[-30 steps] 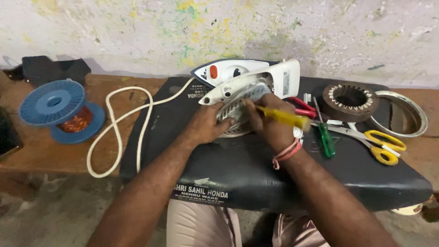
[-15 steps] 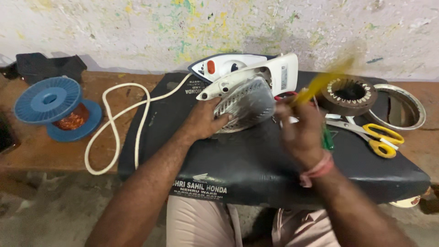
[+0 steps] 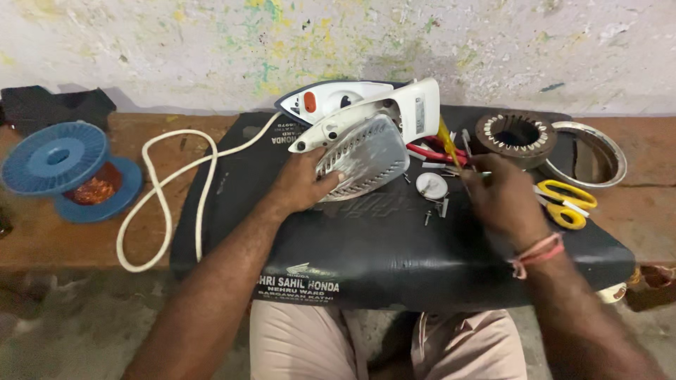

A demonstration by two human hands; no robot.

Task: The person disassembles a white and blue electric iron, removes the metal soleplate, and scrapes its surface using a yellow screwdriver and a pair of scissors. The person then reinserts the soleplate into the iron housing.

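A white clothes iron lies on its side on a black seat cushion, with its metal soleplate facing me. My left hand grips the lower edge of the soleplate. To the right of the iron, my right hand holds a yellow-handled screwdriver whose handle sticks up and to the left. A small round metal disc and a few loose screws lie on the cushion between my hands.
Red-handled pliers lie behind the disc. Yellow scissors, a motor stator ring and a metal ring sit at the right. The iron's white cord loops left toward a blue wire spool on the wooden bench.
My right hand has pulled the screwdriver off the soleplate and moved right. The iron now sits more upright, and the round disc and screws show on the cushion.
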